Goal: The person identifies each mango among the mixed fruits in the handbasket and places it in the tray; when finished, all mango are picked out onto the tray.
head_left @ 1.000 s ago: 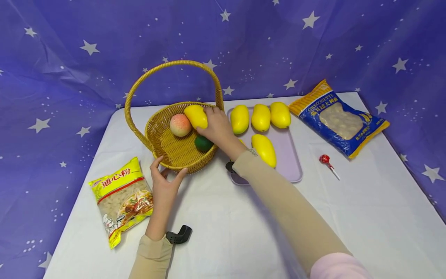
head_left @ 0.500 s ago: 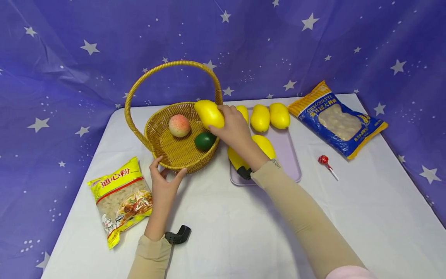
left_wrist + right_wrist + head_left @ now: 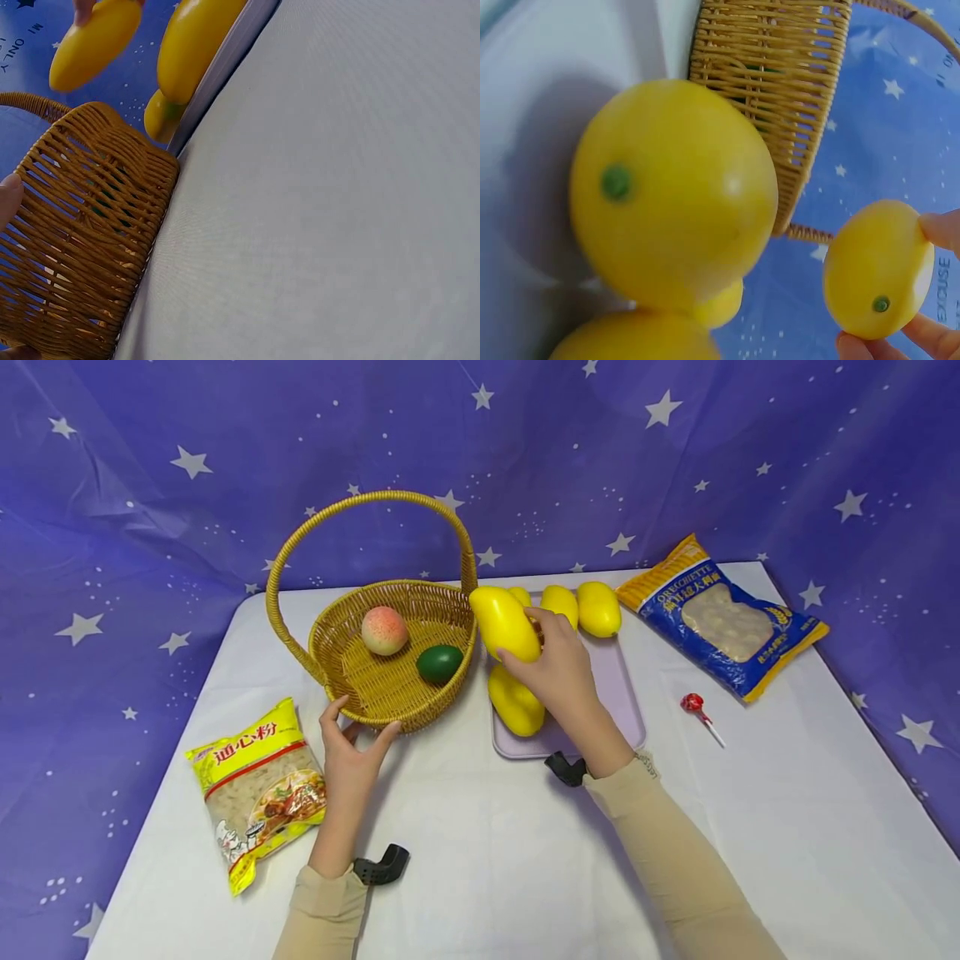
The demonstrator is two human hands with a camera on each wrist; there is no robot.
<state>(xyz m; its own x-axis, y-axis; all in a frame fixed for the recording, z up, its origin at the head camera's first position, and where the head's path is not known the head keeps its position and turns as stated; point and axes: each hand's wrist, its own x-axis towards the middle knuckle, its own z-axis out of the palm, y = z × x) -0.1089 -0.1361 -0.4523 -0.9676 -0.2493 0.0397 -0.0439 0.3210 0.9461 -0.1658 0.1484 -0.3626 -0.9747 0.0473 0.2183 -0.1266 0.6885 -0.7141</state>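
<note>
My right hand (image 3: 558, 664) holds a yellow mango (image 3: 504, 623) above the left side of a lilac tray (image 3: 626, 693), with fingers and thumb around its near end; the right wrist view shows this mango (image 3: 877, 270) between the fingertips. Several more mangoes lie on the tray, one at its front left (image 3: 517, 702) and another at its back right (image 3: 600, 608); the hand and held mango cover some. My left hand (image 3: 352, 760) grips the near rim of a wicker basket (image 3: 401, 722). Inside the basket sit a peach (image 3: 385, 631) and a dark green oval fruit (image 3: 439, 664).
A yellow pasta bag (image 3: 262, 793) lies left of my left hand. Beyond the tray on the right are a blue orecchiette bag (image 3: 723, 618) and a red lollipop (image 3: 697, 708). The basket's tall handle (image 3: 375, 497) arches upward. A purple starry cloth hangs behind the white table.
My right hand has lifted the mango out of the basket and carried it right, over the tray. My left hand stays on the basket rim; the peach and green fruit remain inside.
</note>
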